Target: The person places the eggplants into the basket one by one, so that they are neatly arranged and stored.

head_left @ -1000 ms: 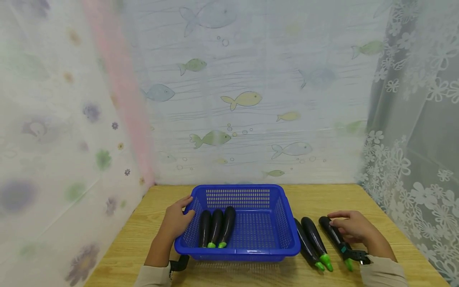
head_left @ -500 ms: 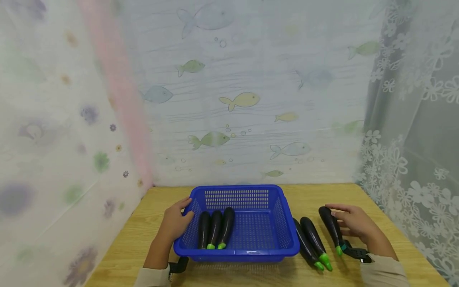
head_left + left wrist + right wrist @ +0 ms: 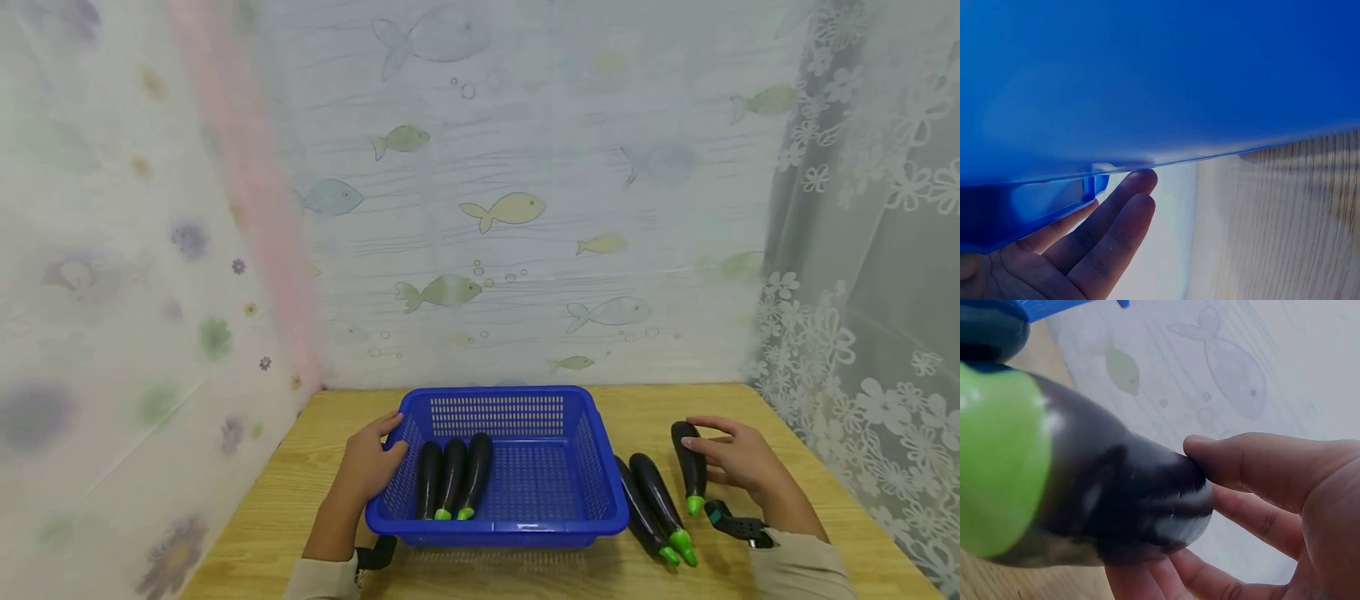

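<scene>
My right hand (image 3: 738,454) pinches a dark purple eggplant (image 3: 690,471) near its rounded end, thumb on one side and fingers on the other. Its bright green cap (image 3: 1004,462) points toward me, large in the right wrist view. At the left side of a blue plastic basket (image 3: 555,527), my left hand (image 3: 371,458) holds the rim, with the thumb over the inner side. From below, the left wrist view shows the fingers (image 3: 1113,250) against the outside of the rim. Three eggplants (image 3: 453,479) lie side by side in the basket's left part, green ends toward me.
Two more eggplants (image 3: 652,508) lie on the wooden table (image 3: 277,500) close against the basket's right side. A fish-patterned curtain (image 3: 517,250) hangs behind the table, with a flowered one (image 3: 150,333) at the left and a lace one (image 3: 862,333) at the right.
My right hand has moved away from me and lifted the eggplant, whose green end has swung left into line below it. The left hand and basket stay put.
</scene>
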The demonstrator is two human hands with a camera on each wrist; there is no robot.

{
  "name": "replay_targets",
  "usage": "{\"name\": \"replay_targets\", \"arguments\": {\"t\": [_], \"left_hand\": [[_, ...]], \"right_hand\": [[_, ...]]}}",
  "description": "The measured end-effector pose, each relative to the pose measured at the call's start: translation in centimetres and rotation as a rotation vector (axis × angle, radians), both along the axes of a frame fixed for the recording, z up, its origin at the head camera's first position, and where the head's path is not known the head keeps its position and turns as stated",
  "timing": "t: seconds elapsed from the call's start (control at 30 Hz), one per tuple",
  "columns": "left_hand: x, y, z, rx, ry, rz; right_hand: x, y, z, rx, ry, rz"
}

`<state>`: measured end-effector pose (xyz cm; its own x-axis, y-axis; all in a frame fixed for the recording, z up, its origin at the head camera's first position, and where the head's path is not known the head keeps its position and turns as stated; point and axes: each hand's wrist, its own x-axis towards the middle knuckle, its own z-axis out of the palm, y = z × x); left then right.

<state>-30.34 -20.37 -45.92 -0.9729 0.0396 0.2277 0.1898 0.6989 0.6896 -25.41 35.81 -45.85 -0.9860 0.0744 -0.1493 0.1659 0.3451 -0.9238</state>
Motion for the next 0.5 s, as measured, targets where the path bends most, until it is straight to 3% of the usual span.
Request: {"name": "replay_targets", "arguments": {"t": [0.5], "left_hand": [[0.2,0.2,0.2,-0.007,0.013,0.008]], "right_hand": [[-1.0,-2.3,2.2,0.040,0.047,0.038]]}}
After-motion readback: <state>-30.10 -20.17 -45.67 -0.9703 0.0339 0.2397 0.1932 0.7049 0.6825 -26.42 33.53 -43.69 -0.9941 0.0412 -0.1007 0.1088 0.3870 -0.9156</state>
